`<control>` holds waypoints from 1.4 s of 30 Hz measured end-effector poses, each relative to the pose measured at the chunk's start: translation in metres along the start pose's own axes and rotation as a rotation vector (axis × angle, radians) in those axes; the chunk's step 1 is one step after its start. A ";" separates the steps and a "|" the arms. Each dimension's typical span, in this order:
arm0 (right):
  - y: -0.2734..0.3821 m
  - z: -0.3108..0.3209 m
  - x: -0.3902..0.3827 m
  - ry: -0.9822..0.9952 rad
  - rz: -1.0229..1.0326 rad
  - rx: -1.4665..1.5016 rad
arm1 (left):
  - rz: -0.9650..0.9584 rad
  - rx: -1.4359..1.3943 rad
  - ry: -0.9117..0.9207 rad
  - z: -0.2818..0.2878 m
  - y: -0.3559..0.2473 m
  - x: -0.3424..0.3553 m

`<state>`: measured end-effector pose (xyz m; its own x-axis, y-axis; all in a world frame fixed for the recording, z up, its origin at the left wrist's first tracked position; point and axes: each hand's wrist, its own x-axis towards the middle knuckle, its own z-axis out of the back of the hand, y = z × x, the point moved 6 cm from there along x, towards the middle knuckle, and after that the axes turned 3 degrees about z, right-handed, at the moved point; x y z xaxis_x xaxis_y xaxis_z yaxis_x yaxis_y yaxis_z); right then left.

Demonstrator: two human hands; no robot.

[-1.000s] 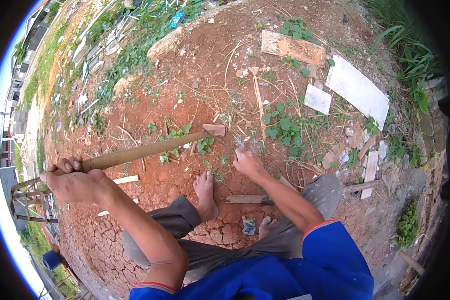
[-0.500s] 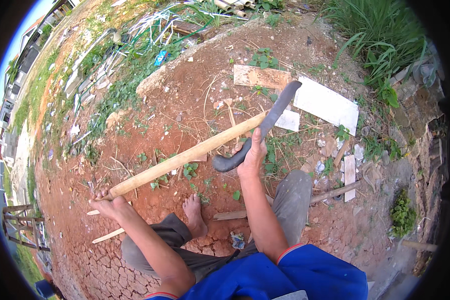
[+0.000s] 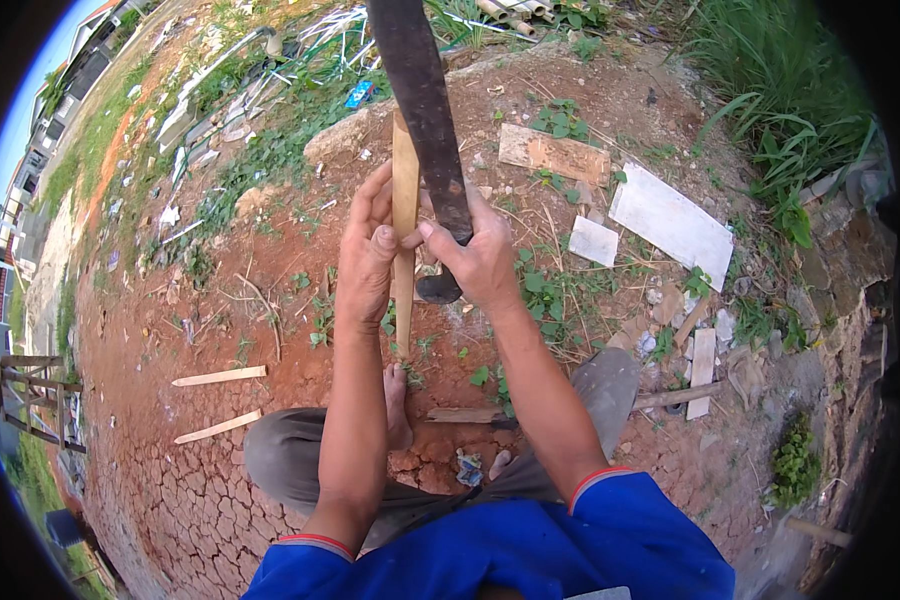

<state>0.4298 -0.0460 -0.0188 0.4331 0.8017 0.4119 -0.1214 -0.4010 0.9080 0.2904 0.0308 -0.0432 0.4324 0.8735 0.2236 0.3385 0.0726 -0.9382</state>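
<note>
A pale wooden stake (image 3: 405, 190) stands nearly upright in front of me, its narrow end pointing down toward my bare foot (image 3: 397, 405). My left hand (image 3: 363, 265) is closed around the stake's middle, fingers behind it and thumb in front. A dark-bladed machete (image 3: 420, 100) points up and away, the blade close beside the stake's upper part and overlapping it from here. Its black handle is partly covered by my right hand (image 3: 485, 262), which grips it, the curved butt showing below. My right thumb reaches across to the stake beside the left thumb.
Two pointed wooden strips (image 3: 220, 376) lie on cracked red soil at left. To the right are a large white board (image 3: 670, 220), a small white piece (image 3: 594, 242) and a brown board (image 3: 553, 153). A wood piece (image 3: 464, 414) lies between my legs; tall grass (image 3: 770, 90) grows far right.
The stake has swung from a long slant to nearly upright. My left hand has moved up and right to its middle. The machete now points up, and both hands are close together.
</note>
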 end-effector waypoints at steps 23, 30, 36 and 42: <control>-0.194 0.033 -0.239 0.095 -0.875 -0.408 | -0.416 -0.182 -0.477 0.114 -0.025 0.014; -0.207 -0.006 -0.216 0.247 -0.611 -0.597 | -0.364 -0.121 -0.558 0.115 -0.008 -0.003; -0.186 -0.063 -0.183 0.409 -0.620 -0.654 | -0.400 -0.028 -0.554 0.113 -0.009 -0.005; -0.184 -0.087 -0.175 0.417 -0.143 -0.561 | -0.399 0.037 -0.738 0.119 -0.007 -0.015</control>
<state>0.2992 -0.0739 -0.2510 0.1154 0.9771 0.1786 -0.5789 -0.0799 0.8115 0.1821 0.0745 -0.0712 -0.3762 0.8687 0.3222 0.3172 0.4474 -0.8362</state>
